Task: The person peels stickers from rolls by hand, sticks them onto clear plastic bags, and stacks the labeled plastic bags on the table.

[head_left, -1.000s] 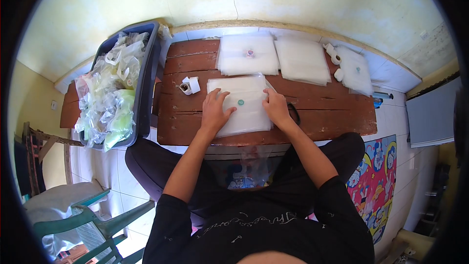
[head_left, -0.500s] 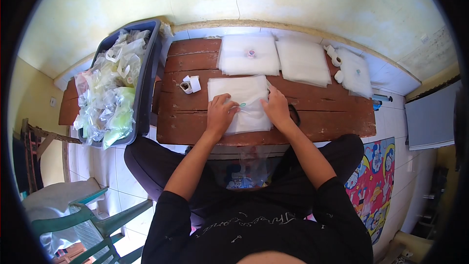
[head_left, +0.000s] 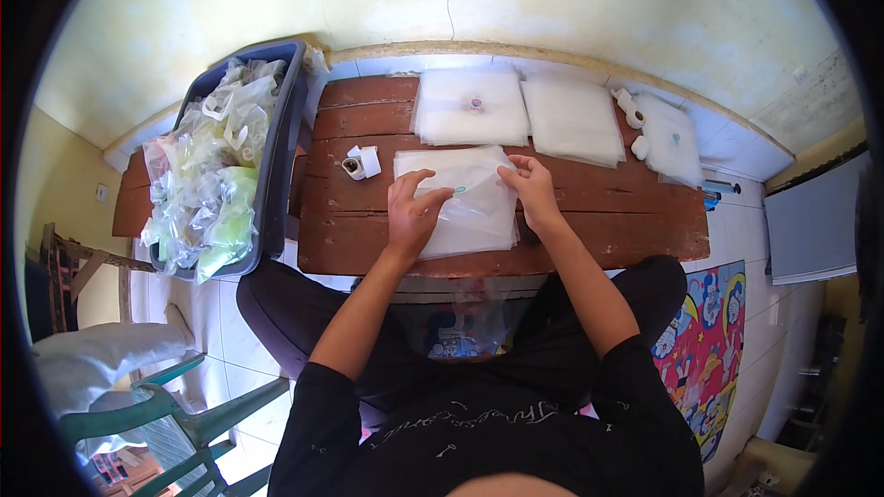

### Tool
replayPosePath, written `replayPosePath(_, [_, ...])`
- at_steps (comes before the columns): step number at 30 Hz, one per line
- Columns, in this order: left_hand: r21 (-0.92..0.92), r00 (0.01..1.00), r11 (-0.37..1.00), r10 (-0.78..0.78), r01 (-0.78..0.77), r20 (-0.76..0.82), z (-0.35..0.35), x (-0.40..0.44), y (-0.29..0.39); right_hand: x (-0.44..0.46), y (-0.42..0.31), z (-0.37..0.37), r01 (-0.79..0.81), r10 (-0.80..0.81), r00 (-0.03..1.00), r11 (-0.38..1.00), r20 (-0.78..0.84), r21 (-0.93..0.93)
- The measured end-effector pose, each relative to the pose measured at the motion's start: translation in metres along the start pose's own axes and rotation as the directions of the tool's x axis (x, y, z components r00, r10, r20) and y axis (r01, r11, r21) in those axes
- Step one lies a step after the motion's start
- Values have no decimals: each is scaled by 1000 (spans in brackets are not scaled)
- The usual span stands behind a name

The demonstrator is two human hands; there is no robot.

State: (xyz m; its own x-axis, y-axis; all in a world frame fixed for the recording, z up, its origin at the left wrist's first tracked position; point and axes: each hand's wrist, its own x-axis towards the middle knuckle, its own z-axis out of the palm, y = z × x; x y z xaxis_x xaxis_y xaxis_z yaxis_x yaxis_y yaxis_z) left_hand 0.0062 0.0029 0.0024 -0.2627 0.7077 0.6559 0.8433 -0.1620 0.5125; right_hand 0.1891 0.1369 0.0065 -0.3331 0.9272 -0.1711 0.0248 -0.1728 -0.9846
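The brown plank table (head_left: pixel 345 232) spreads under and beyond both hands' fingers, with the dark tub (head_left: pixel 289 129) of crumpled plastic bags (head_left: pixel 207 189) well to the left of them. Past the fingertips lie two far stacks (head_left: pixel 465 127) (head_left: pixel 571 127) of clear plastic sheets. The near stack (head_left: pixel 474 225) sits directly under the fingers, its top sheet creased between them. The left hand (head_left: pixel 410 221) has thumb and forefinger curved apart; the right hand (head_left: pixel 537 195) is at the stack's right edge, though whether its fingertips grip film I cannot tell. Smallest is the green mark (head_left: pixel 460 190), just beside the left thumb tip. This looks like handling the top sheet; moving it onward calls for a light pinch on one layer only.
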Motion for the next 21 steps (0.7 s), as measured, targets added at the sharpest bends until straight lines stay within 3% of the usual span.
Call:
replayPosePath(2, [-4, 998, 999, 54, -54, 26, -2, 1, -1, -5, -8, 0, -65, 39, 994, 963, 101, 262])
replayPosePath(6, [-41, 999, 999, 8, -6, 41, -8, 4, 11, -12, -29, 2, 33, -87, 986, 938, 142, 346])
replayPosePath(8, [-195, 975, 961, -211, 196, -62, -6, 6, 17, -15, -41, -3, 58, -148, 967, 922, 210, 382])
replayPosePath(9, [-195, 976, 962, -208, 192, -63, -2, 4, 13, -17, -47, -4, 61, -151, 966, 922, 208, 383])
replayPosePath(11, [-462, 896, 785, -441, 413, 52, 8, -3, 0, -19, -55, -6, 74, -224, 940, 869, 256, 489])
replayPosePath(12, [-462, 898, 787, -437, 409, 52, 10, -3, -3, -17, -54, -10, 77, -227, 940, 868, 254, 491])
replayPosePath(14, [-709, 688, 232, -560, 666, 462, 12, -3, -7, -13, -54, -17, 86, -330, 889, 803, 319, 590])
replayPosePath(15, [-709, 689, 235, -558, 665, 462, 11, -3, -6, -16, -59, -16, 89, -332, 888, 801, 317, 592])
replayPosePath(17, [-633, 612, 115, -433, 766, 662, 10, -4, -3, -23, -69, -12, 40, -312, 910, 723, 274, 689])
replayPosePath(21, [-605, 586, 85, -384, 792, 714, 12, 6, 11, -26, -76, -18, -40, -263, 928, 633, 263, 773])
